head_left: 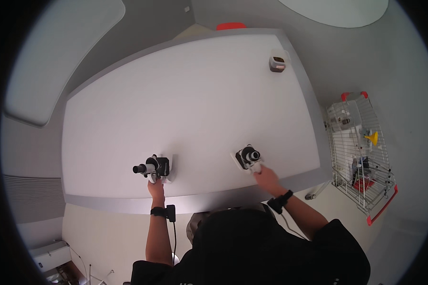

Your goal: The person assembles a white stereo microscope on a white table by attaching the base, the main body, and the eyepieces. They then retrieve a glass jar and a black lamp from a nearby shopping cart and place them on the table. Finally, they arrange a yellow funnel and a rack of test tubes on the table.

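left hand (155,186): closed on white-based black microscope (156,167), eyepiece pointed left | right hand (266,176): grip on second black-and-white microscope (248,157), tube aimed up-right | smooth white table (185,109)

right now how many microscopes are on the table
2. One microscope stands near the table's front edge, at the left hand; the other microscope stands to its right, at the right hand. None seems hidden.

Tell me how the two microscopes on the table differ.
The left microscope has its eyepiece pointing left; the right microscope points its eyepiece up toward the camera. The left hand grips the left one's base; the right hand touches the right one's. Both are black and white, near the table's front edge.
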`<state>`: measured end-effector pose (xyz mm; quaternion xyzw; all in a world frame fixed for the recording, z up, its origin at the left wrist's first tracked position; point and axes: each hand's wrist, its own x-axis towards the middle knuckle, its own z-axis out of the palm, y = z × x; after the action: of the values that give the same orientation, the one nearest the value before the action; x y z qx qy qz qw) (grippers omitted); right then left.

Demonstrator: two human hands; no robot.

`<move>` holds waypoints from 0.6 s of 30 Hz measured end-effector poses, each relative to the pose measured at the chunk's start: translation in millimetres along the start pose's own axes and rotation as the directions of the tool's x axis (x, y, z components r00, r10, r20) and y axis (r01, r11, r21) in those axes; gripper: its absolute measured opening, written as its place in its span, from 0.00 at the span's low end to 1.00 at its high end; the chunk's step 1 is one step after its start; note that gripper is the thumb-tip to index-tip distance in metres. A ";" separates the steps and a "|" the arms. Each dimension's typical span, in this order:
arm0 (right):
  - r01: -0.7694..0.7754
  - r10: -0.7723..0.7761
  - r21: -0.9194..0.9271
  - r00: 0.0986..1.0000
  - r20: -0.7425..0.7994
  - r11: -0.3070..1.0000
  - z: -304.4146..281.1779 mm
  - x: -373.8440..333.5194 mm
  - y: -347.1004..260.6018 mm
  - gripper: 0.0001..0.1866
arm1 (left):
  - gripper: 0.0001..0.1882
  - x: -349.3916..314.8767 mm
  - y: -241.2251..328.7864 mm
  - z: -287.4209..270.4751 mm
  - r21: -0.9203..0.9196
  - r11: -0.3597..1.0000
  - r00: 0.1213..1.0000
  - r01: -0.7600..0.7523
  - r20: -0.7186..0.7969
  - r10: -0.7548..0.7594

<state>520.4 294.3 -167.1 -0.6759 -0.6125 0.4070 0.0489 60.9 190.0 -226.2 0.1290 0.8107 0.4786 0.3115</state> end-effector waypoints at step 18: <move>0.648 -0.707 0.311 0.696 0.128 0.695 -56.2 198.6 -29.6 0.18 | 0.17 18.5 -25.1 -4.0 0.043 0.996 0.997 0.076 -0.034 -0.075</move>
<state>515.1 498.2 -210.5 -0.3349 -0.7663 0.5087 0.2045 46.3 183.8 -253.4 0.0972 0.8302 0.4506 0.3133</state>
